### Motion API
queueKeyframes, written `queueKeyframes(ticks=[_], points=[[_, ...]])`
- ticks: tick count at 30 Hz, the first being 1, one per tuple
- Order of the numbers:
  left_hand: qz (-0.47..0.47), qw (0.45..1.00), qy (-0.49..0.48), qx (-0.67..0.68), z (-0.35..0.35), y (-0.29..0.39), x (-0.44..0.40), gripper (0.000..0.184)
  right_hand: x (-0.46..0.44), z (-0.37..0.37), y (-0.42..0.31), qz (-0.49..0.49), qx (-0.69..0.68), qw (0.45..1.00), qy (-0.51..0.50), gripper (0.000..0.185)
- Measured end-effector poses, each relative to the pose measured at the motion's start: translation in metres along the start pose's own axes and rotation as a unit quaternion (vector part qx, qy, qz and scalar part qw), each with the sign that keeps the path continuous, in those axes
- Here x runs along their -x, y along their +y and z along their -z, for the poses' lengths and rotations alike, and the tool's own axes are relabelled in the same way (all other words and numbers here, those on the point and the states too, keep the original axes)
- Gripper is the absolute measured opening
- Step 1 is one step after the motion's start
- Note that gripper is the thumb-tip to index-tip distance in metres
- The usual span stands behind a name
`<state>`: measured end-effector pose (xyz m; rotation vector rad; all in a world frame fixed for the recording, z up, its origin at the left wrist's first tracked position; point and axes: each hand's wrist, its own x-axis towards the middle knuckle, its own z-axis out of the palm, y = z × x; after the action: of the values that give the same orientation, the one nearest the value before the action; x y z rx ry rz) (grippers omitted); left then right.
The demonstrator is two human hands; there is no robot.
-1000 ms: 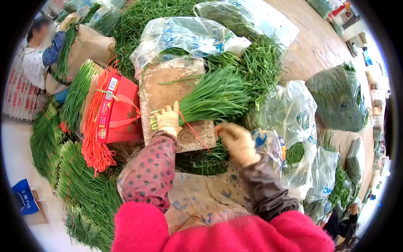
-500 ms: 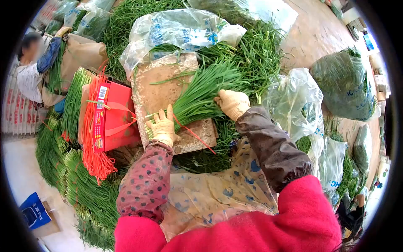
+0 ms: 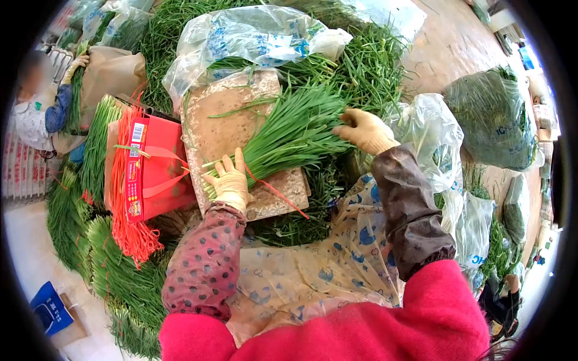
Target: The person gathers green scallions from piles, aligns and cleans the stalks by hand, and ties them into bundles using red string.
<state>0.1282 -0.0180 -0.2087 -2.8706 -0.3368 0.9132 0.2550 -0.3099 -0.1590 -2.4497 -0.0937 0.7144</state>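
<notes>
On a worn board [image 3: 232, 111] lies a loose bunch of green garlic chives [image 3: 295, 129], leaf tips pointing up and right. My left hand [image 3: 230, 183], in a cream glove, rests over the pale stem ends with its fingers spread. A thin red tie [image 3: 280, 198] runs out from under the stems beside that hand toward the lower right. My right hand [image 3: 367, 131], also gloved, is held beside the leaf tips at the right. Its fingers are apart with nothing between them; whether a fingertip touches the leaves I cannot tell.
Left of the board stands a red box [image 3: 162, 171] hung with red ties [image 3: 123, 180]. Tied chive bundles [image 3: 123, 259] are stacked at lower left. Loose greens [image 3: 373, 72] and a plastic bag [image 3: 253, 39] lie behind. A co-worker [image 3: 36, 108] sits at far left.
My right hand has drawn away from the leaves, up and to the right, and its fingers have opened. My left hand stays on the stems. The co-worker's arm has shifted.
</notes>
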Motion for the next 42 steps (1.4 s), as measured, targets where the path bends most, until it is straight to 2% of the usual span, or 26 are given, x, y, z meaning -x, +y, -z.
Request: queueKeyframes(ticks=[2, 3, 4, 6, 9, 10, 12, 13, 14, 15, 16, 18, 21, 22, 24, 25, 27, 30, 32, 34, 35, 36, 38, 40, 41, 42], points=[[0.004, 1.000, 0.004, -0.008, 0.000, 0.001, 0.003, 0.135, 0.018, 0.001, -0.044, -0.001, 0.086, 0.996, -0.024, 0.060], [0.007, 1.000, 0.003, -0.012, 0.000, 0.001, 0.003, 0.135, 0.009, -0.019, -0.039, 0.017, 0.132, 0.991, 0.022, 0.057], [0.007, 1.000, -0.004, -0.011, 0.001, 0.001, 0.004, 0.136, 0.014, -0.026, -0.055, -0.010, 0.166, 0.986, 0.009, 0.049], [0.007, 1.000, -0.017, -0.007, 0.004, 0.003, 0.004, 0.138, 0.002, -0.045, -0.056, 0.033, 0.195, 0.979, -0.041, 0.044], [0.011, 1.000, -0.011, -0.005, 0.000, 0.002, 0.001, 0.137, -0.019, -0.063, -0.022, -0.034, -0.094, 0.992, 0.083, 0.044], [0.010, 1.000, -0.004, -0.003, -0.003, 0.002, 0.002, 0.137, -0.024, -0.063, -0.014, -0.081, -0.207, 0.970, 0.103, 0.044], [0.012, 1.000, -0.018, -0.004, -0.005, 0.002, 0.000, 0.136, -0.033, -0.069, 0.004, -0.141, -0.435, 0.872, 0.176, 0.041], [0.010, 1.000, 0.011, -0.012, -0.011, 0.002, -0.003, 0.130, -0.032, -0.066, 0.009, -0.126, -0.466, 0.854, 0.195, 0.040], [0.008, 0.999, 0.039, -0.020, -0.017, 0.002, -0.005, 0.123, -0.029, -0.064, 0.015, -0.054, -0.253, 0.933, 0.249, 0.040], [0.008, 0.999, 0.037, -0.017, -0.023, 0.001, -0.008, 0.123, -0.020, -0.065, 0.023, -0.002, -0.083, 0.952, 0.294, 0.041], [0.007, 0.999, 0.031, -0.016, -0.021, 0.002, -0.006, 0.121, 0.011, -0.049, -0.006, 0.051, 0.090, 0.939, 0.328, 0.042], [0.004, 1.000, 0.026, -0.016, -0.010, 0.003, -0.003, 0.119, 0.045, -0.026, -0.055, 0.010, 0.075, 0.990, 0.117, 0.046], [0.005, 0.999, -0.039, -0.016, 0.017, 0.008, 0.002, 0.118, 0.052, -0.051, -0.087, 0.034, 0.197, 0.979, 0.032, 0.048], [-0.014, 0.998, -0.060, -0.030, 0.024, 0.009, 0.002, 0.119, 0.047, -0.066, -0.083, 0.084, 0.212, 0.973, 0.039, 0.036], [-0.029, 0.996, -0.068, -0.052, 0.020, 0.009, -0.010, 0.124, 0.017, -0.090, -0.072, 0.091, 0.236, 0.967, -0.018, 0.022], [-0.044, 0.996, -0.070, -0.040, 0.031, 0.010, -0.009, 0.126, 0.005, -0.094, -0.067, 0.057, 0.215, 0.975, -0.018, 0.017], [-0.073, 0.993, -0.087, -0.020, 0.054, 0.015, -0.008, 0.129, 0.006, -0.086, -0.062, 0.028, 0.057, 0.997, 0.046, 0.024], [-0.123, 0.986, -0.089, 0.072, 0.059, 0.020, -0.020, 0.134, -0.008, -0.115, -0.020, -0.003, -0.251, 0.958, 0.137, 0.031], [-0.145, 0.985, -0.055, 0.078, 0.049, 0.022, -0.030, 0.133, 0.007, -0.106, -0.026, -0.129, -0.445, 0.885, 0.042, 0.020], [-0.139, 0.983, -0.094, 0.079, 0.047, 0.022, -0.041, 0.130, 0.024, -0.094, -0.039, -0.164, -0.617, 0.768, 0.043, 0.022], [-0.155, 0.984, -0.045, 0.078, 0.044, 0.019, -0.037, 0.123, 0.031, -0.078, -0.021, -0.121, -0.676, 0.727, -0.017, 0.021], [-0.158, 0.984, -0.040, 0.077, 0.044, 0.014, -0.034, 0.123, 0.030, -0.068, -0.009, -0.121, -0.729, 0.671, 0.053, 0.024], [-0.156, 0.973, -0.063, 0.157, 0.050, 0.005, -0.022, 0.119, 0.034, -0.033, 0.005, -0.106, -0.769, 0.616, 0.133, 0.015], [-0.154, 0.963, -0.085, 0.203, 0.053, -0.005, -0.004, 0.115, 0.044, -0.003, 0.014, -0.085, -0.565, 0.792, 0.214, 0.021], [-0.152, 0.962, -0.086, 0.209, 0.055, -0.010, 0.005, 0.115, 0.050, 0.003, 0.008, -0.082, -0.566, 0.791, 0.215, 0.021], [-0.149, 0.961, -0.088, 0.214, 0.060, -0.014, 0.016, 0.115, 0.056, 0.005, 0.001, -0.047, -0.488, 0.840, 0.232, 0.026]])
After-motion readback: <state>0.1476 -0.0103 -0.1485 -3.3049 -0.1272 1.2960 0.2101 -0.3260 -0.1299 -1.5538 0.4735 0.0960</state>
